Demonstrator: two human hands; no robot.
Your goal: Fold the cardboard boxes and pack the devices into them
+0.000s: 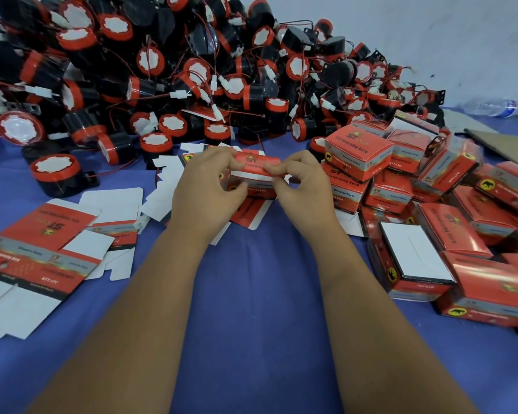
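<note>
A red cardboard box (256, 171) is held between both hands above the blue cloth, its top flap bent over. My left hand (205, 189) grips its left side, thumb and fingers curled round the flap. My right hand (304, 186) pinches the flap's right end. A big heap of black-and-red round devices (177, 79) with red wires and white plugs fills the back. One device (56, 174) lies apart at the left. Flat unfolded box blanks (42, 246) lie at the left, and more under the held box.
A pile of folded red boxes (431, 204) covers the right side. One box (413, 258) there shows a white face. A plastic water bottle (497, 107) and a brown cardboard sheet (506, 144) lie at the far right. Blue cloth (251, 294) covers the table.
</note>
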